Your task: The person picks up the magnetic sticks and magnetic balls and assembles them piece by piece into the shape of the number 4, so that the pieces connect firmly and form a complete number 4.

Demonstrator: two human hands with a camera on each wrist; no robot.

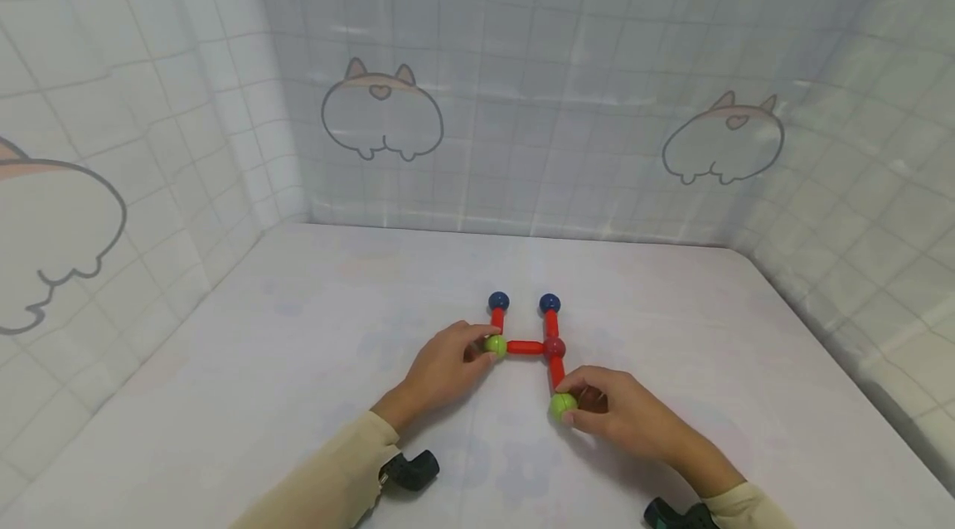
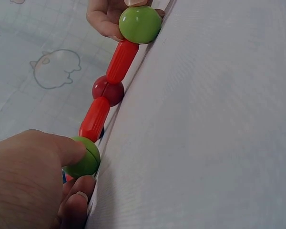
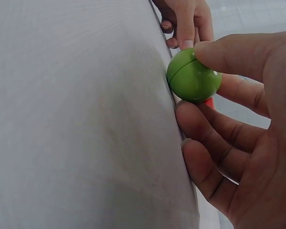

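On the table lies a joined figure of balls and red rods. My left hand (image 1: 445, 363) pinches a green ball (image 1: 496, 345) at its left corner. My right hand (image 1: 625, 410) pinches another green ball (image 1: 563, 406) at the near end, thumb and fingers around it in the right wrist view. A red rod (image 1: 525, 347) runs from the left green ball to a dark red ball (image 1: 555, 347). From there one rod (image 1: 557, 374) leads to the near green ball and another (image 1: 551, 322) to a blue ball (image 1: 550, 303). A second blue ball (image 1: 498, 301) tops the left rod (image 1: 497, 318).
The white table (image 1: 336, 288) is bounded by a pale tiled-pattern curtain (image 1: 522, 139) at the back and sides, printed with cartoon animals. Black devices (image 1: 412, 471) are strapped at both wrists, below the beige sleeves (image 1: 328, 471).
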